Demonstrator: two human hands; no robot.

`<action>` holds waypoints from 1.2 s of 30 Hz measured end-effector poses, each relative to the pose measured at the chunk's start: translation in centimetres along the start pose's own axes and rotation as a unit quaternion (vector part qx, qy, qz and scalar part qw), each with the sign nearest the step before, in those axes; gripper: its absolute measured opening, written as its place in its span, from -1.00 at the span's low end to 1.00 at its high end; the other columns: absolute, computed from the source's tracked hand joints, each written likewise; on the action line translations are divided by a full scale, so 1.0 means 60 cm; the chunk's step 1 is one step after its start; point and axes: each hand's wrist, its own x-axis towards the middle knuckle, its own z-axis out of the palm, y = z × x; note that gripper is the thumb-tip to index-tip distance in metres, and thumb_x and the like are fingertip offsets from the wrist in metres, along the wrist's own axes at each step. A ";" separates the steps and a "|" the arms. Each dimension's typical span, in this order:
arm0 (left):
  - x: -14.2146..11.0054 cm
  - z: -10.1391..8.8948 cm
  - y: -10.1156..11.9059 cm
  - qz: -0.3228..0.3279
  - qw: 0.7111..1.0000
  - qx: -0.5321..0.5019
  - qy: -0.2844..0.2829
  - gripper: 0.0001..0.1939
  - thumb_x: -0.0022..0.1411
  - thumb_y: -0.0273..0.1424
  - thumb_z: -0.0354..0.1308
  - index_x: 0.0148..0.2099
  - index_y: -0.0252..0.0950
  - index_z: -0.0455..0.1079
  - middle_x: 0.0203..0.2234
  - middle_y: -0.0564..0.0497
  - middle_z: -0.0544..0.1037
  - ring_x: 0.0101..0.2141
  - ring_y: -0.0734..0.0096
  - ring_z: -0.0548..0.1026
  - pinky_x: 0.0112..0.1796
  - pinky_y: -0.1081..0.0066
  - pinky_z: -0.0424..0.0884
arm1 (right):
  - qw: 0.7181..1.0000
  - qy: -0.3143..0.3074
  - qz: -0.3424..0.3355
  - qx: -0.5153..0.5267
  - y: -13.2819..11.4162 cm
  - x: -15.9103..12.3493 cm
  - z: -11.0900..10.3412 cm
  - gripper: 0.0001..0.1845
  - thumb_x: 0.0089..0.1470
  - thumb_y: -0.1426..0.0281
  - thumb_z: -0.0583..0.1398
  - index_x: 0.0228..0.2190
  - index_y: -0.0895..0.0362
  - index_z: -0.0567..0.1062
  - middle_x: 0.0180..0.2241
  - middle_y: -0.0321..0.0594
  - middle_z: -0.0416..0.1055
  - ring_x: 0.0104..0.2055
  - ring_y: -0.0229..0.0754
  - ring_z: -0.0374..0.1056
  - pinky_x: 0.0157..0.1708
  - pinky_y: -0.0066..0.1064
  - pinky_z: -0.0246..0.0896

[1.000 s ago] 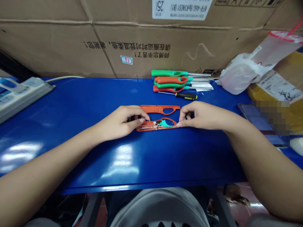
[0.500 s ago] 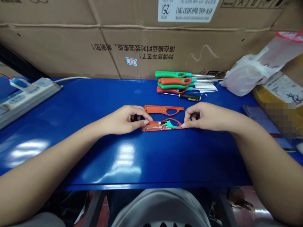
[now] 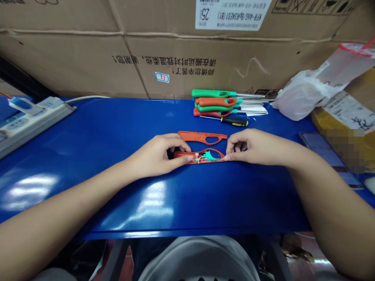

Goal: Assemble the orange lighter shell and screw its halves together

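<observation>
An orange lighter casing half [image 3: 178,154] lies on the blue table with its inside facing up. It holds a teal trigger [image 3: 210,155] and thin white wires or tubes. My left hand [image 3: 159,154] grips the casing's left part, thumb over the inner parts and fingers along the far edge. At the narrow right end, my right hand [image 3: 249,146] pinches the tip between thumb and forefinger; whether a thin wire is in that pinch is too small to tell. Just behind lies the matching orange casing half [image 3: 191,136], apart from the first and untouched.
Stacked at the back are several green, orange and red long-necked lighters [image 3: 215,102]. A black-and-yellow screwdriver [image 3: 238,121] lies in front of them. A power strip [image 3: 38,117] is at left; a phone [image 3: 325,156], plastic bag [image 3: 301,93] and cardboard box [image 3: 348,113] are at right.
My left hand has shifted slightly right and nearer to me, its thumb now further over the inner parts. My right hand keeps its pinch at the tip.
</observation>
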 end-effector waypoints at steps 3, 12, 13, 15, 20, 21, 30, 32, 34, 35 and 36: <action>0.001 0.003 -0.003 0.007 1.000 -0.009 0.026 -0.74 0.31 -0.19 0.27 -0.08 -0.24 0.60 -0.22 -0.04 0.62 -0.33 0.43 0.50 -0.36 0.45 0.39 | 1.000 0.014 -0.014 0.005 -0.001 -0.001 -0.003 -0.67 0.02 0.07 0.30 -0.41 0.09 0.61 -0.49 -0.27 0.49 -0.45 -0.22 0.31 -0.45 -0.37 0.16; 0.012 -0.009 -0.040 -0.039 0.981 0.138 0.131 -0.51 0.39 -0.15 0.13 0.22 -0.30 0.46 0.03 -0.19 0.53 0.02 0.10 0.46 0.09 0.07 0.37 | 0.963 0.249 -0.078 -0.066 0.021 0.021 0.010 -0.75 0.13 0.26 0.22 -0.21 0.13 0.58 -0.23 -0.11 0.53 -0.37 -0.16 0.37 -0.34 -0.30 0.25; 0.013 -0.010 -0.044 -0.043 0.981 0.146 0.123 -0.52 0.38 -0.14 0.12 0.20 -0.30 0.48 0.04 -0.20 0.53 0.04 0.07 0.45 0.12 0.03 0.35 | 0.963 0.246 -0.083 -0.078 0.025 0.024 0.014 -0.75 0.14 0.28 0.22 -0.19 0.14 0.58 -0.20 -0.09 0.52 -0.36 -0.16 0.37 -0.33 -0.30 0.26; 0.014 -0.010 -0.048 -0.041 0.982 0.141 0.116 -0.57 0.37 -0.12 0.14 0.10 -0.30 0.53 0.02 -0.19 0.55 0.05 0.07 0.47 0.13 0.03 0.34 | 0.964 0.233 -0.086 -0.093 0.029 0.031 0.021 -0.78 0.15 0.33 0.19 -0.20 0.14 0.57 -0.18 -0.07 0.51 -0.35 -0.17 0.38 -0.31 -0.30 0.28; 0.014 -0.008 -0.042 -0.053 0.988 0.074 0.127 -0.63 0.30 -0.09 0.24 -0.07 -0.28 0.55 -0.19 -0.08 0.63 -0.23 0.28 0.53 -0.16 0.28 0.46 | 0.965 0.234 -0.091 -0.070 0.029 0.037 0.025 -0.88 0.16 0.39 0.17 -0.34 0.10 0.54 -0.29 -0.15 0.53 -0.31 -0.15 0.42 -0.27 -0.31 0.29; 0.013 -0.008 -0.041 -0.059 0.988 0.058 0.129 -0.64 0.28 -0.09 0.26 -0.09 -0.28 0.54 -0.24 -0.05 0.63 -0.28 0.32 0.52 -0.21 0.32 0.45 | 0.964 0.239 -0.092 -0.067 0.028 0.036 0.024 -0.89 0.16 0.39 0.18 -0.35 0.10 0.53 -0.30 -0.16 0.54 -0.31 -0.15 0.42 -0.27 -0.31 0.28; 0.007 -0.005 -0.025 -0.034 0.987 0.011 0.159 -0.64 0.30 -0.16 0.26 -0.01 -0.32 0.51 -0.25 -0.05 0.66 -0.35 0.41 0.57 -0.28 0.43 0.53 | 0.950 0.266 -0.126 -0.109 0.011 0.022 0.024 -0.75 0.29 0.36 0.13 -0.21 0.14 0.61 -0.14 -0.06 0.63 -0.12 -0.03 0.51 -0.12 -0.23 0.33; 0.007 -0.005 -0.018 -0.038 0.988 0.018 0.151 -0.55 0.30 -0.08 0.26 0.06 -0.30 0.53 -0.12 -0.10 0.67 -0.26 0.32 0.61 -0.22 0.39 0.55 | 0.934 0.295 -0.147 -0.138 0.007 0.016 0.023 -0.74 0.31 0.34 0.11 -0.19 0.12 0.61 -0.11 -0.07 0.62 -0.09 0.00 0.52 -0.12 -0.22 0.32; 0.008 -0.005 -0.010 -0.054 0.989 -0.018 0.140 -0.49 0.35 0.01 0.18 0.09 -0.29 0.55 -0.08 -0.10 0.68 -0.22 0.28 0.62 -0.19 0.37 0.55 | 0.912 0.331 -0.166 -0.175 0.002 0.008 0.021 -0.71 0.35 0.32 0.09 -0.17 0.11 0.60 -0.12 -0.07 0.62 -0.09 0.01 0.52 -0.16 -0.22 0.31; 0.010 -0.005 -0.007 -0.066 0.988 -0.049 0.130 -0.46 0.39 0.04 0.12 0.09 -0.29 0.56 -0.13 -0.10 0.69 -0.25 0.29 0.61 -0.22 0.37 0.54 | 0.901 0.344 -0.178 -0.193 -0.001 0.005 0.019 -0.70 0.36 0.32 0.07 -0.16 0.11 0.60 -0.13 -0.06 0.62 -0.09 0.01 0.52 -0.17 -0.22 0.31; 0.011 -0.005 -0.005 -0.080 0.986 -0.082 0.118 -0.43 0.42 0.05 0.06 0.10 -0.30 0.57 -0.20 -0.09 0.70 -0.30 0.32 0.60 -0.26 0.39 0.54 | 0.892 0.351 -0.194 -0.207 -0.003 0.002 0.018 -0.69 0.37 0.31 0.06 -0.16 0.12 0.59 -0.14 -0.06 0.62 -0.10 0.01 0.52 -0.16 -0.22 0.31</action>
